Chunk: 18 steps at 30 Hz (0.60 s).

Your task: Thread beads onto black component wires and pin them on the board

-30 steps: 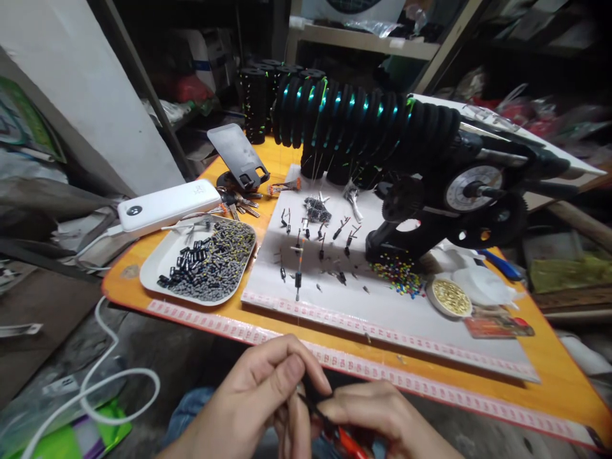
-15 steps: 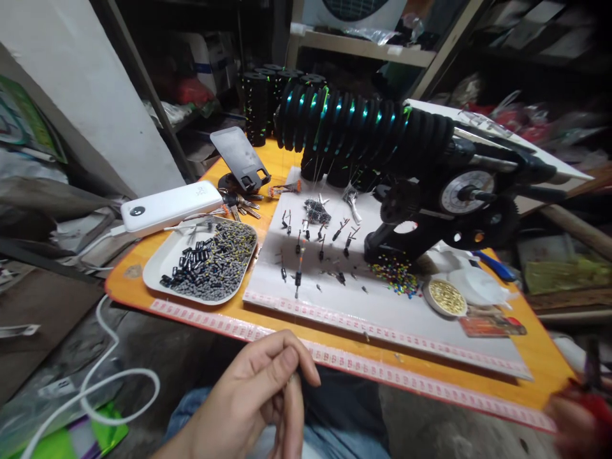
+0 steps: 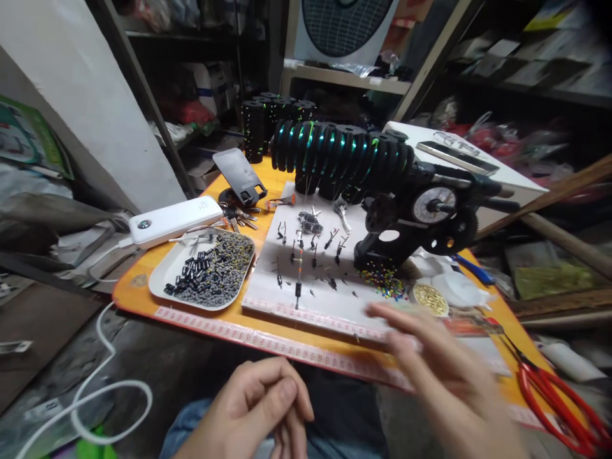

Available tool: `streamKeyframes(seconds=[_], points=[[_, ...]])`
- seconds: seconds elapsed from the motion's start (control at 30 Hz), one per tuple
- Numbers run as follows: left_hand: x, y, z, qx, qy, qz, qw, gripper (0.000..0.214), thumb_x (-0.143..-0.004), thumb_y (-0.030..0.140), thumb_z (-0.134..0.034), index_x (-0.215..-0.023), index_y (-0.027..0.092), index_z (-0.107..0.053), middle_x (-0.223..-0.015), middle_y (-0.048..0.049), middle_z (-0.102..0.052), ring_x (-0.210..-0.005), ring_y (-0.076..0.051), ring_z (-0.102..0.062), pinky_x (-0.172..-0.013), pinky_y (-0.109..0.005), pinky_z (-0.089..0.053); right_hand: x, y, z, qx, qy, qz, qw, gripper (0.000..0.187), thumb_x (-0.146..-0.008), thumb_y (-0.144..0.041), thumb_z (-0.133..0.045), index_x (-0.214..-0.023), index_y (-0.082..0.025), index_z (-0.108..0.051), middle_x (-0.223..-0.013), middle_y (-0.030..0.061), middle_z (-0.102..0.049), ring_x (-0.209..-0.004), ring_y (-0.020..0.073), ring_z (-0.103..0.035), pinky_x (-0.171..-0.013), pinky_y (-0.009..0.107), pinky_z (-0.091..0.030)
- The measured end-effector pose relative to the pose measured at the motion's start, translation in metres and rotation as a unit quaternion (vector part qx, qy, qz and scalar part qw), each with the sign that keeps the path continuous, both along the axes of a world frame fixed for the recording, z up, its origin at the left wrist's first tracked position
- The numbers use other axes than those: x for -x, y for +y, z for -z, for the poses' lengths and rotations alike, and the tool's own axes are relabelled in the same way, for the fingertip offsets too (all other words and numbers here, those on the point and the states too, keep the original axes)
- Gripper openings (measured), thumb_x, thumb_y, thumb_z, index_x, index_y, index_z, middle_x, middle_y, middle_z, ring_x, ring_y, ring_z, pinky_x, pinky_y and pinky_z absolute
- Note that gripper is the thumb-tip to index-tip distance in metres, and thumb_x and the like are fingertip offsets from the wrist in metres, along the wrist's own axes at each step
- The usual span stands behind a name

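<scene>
My left hand (image 3: pixel 270 405) is in front of the table edge, over my lap. Its thumb presses against the curled index finger, and whatever it may hold is hidden. Blurred by motion, my right hand (image 3: pixel 444 376) reaches in over the front right of the white board (image 3: pixel 258 290), fingers stretched out with nothing visible in them. Red-handled scissors (image 3: pixel 549 398) lie at the table's right front corner, apart from that hand. Near the board's front edge a small black cylinder (image 3: pixel 298 290) hangs on a thin line below the row of black spools (image 3: pixel 335 153).
A white tray (image 3: pixel 157 280) of black and grey small parts stands at left, beside a white power bank (image 3: pixel 174 221) and phone stand (image 3: pixel 239 178). Colourful beads (image 3: pixel 385 280), a dish of gold bits (image 3: pixel 430 298) and a black winding machine (image 3: pixel 430 210) are at right.
The right hand has let go of the red-handled scissors at the table's right and swung left towards the middle. The left hand stays almost in place. The view has shifted slightly.
</scene>
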<state>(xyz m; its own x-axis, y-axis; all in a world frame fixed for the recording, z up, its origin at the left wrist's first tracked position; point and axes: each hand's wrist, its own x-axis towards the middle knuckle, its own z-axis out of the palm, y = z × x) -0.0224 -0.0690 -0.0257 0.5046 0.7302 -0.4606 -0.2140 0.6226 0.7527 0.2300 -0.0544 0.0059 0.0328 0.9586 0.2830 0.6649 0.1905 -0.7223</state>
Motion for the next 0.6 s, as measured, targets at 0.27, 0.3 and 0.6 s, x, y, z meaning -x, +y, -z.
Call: streamKeyframes(seconds=[0.27, 0.3, 0.6], points=[[0.005, 0.017, -0.019, -0.227, 0.233, -0.064, 0.944, 0.018, -0.071, 0.035, -0.090, -0.084, 0.024, -0.086, -0.078, -0.0065, -0.076, -0.058, -0.014, -0.058, -0.060, -0.024, -0.050, 0.091, 0.067, -0.021, 0.150, 0.322, -0.204, 0.912, 0.022, -0.091, -0.045, -0.072, -0.089, -0.023, -0.078, -0.089, 0.0022, -0.074, -0.089, 0.0163, -0.067, -0.086, 0.029, -0.053], [0.006, 0.022, -0.021, -0.248, 0.233, -0.093, 0.936, 0.029, -0.065, 0.031, -0.094, -0.093, 0.026, -0.086, -0.088, -0.0062, -0.077, -0.062, -0.014, -0.057, -0.061, -0.024, -0.050, 0.089, 0.068, -0.022, 0.136, 0.313, -0.203, 0.918, 0.019, -0.091, -0.042, -0.073, -0.087, -0.024, -0.079, -0.093, 0.0019, -0.072, -0.094, 0.0166, -0.066, -0.090, 0.030, -0.051], [-0.002, 0.056, -0.026, -0.317, 0.117, -0.106, 0.935, 0.020, -0.092, 0.028, -0.068, -0.077, 0.017, -0.075, -0.078, -0.0055, -0.071, -0.077, -0.019, -0.064, -0.074, -0.027, -0.050, 0.085, 0.059, -0.022, 0.122, 0.329, -0.192, 0.917, 0.015, -0.093, -0.041, -0.073, -0.088, -0.028, -0.078, -0.098, 0.0004, -0.066, -0.087, 0.0111, -0.061, -0.078, 0.020, -0.049]])
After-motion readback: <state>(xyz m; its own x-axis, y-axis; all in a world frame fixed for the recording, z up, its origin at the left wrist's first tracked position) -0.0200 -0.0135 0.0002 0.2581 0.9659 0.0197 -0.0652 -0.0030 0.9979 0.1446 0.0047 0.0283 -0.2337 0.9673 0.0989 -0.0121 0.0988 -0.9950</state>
